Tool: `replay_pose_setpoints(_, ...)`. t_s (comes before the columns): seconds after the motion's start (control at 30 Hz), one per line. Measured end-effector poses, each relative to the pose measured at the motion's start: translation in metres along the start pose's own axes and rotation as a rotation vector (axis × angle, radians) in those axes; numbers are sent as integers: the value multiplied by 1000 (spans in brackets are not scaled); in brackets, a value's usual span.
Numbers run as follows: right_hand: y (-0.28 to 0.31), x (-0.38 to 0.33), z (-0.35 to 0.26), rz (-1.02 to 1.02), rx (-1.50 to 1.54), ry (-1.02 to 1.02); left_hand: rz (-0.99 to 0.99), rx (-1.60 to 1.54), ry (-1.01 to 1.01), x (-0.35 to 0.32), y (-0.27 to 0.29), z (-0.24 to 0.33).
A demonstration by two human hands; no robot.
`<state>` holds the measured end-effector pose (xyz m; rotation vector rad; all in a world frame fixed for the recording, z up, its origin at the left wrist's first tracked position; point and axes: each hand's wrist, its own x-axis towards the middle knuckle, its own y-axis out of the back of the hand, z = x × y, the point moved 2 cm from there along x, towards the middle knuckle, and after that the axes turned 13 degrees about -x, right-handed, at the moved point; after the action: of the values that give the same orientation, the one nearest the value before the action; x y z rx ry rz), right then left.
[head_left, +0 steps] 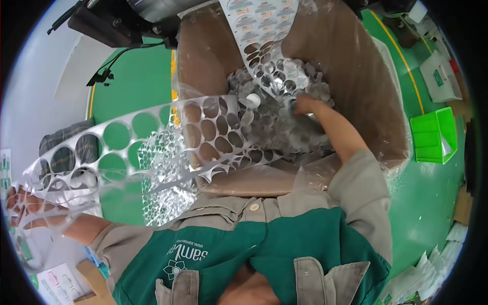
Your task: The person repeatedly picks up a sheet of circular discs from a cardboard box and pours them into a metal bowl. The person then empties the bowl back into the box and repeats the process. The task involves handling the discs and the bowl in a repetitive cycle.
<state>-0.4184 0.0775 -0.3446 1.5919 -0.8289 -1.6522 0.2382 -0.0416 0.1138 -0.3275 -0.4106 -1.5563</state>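
My left hand (24,207), far out at the left, is closed on the end of a punched foil strip (137,145) full of large round holes. The strip stretches right, over the edge of a large plastic-lined cardboard box (351,56). Inside the box lies a heap of round foil discs (305,127). My right hand (306,105) reaches into the box at this heap, beside the lower end of a printed foil sheet (267,23). That sheet hangs in from the top and has punched holes lower down. The right fingertips are hidden among the shiny pieces.
Dark machine parts (104,23) overhang the box at upper left. More punched foil (165,178) hangs or lies at the box's left side. On the green floor at right stand a bright green bin (432,136) and a white container (441,81). Cardboard (94,279) lies at lower left.
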Motion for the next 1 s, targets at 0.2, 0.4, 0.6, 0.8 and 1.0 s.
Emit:
replay_pose_setpoints(0.2, -24, -3, 44, -13, -25, -139, -29, 1137, 154, 3, 126, -77)
replay_pose_setpoints(0.4, 40, -9, 10, 117, 119, -7, -520, 455, -58, -101, -230, -133)
replay_pose_setpoints(0.6, 184, -72, -12, 466, 537, 156, -854, 952, 227, -123, -298, -100)
replay_pose_setpoints(0.8, 196, -90, -23, 237, 1692, 771, -715, 229, 228, -120, -296, -62)
replay_pose_setpoints(1.0, 8, 20, -14, 276, 438, -145, -669, -382, 163, -105, -284, -67)
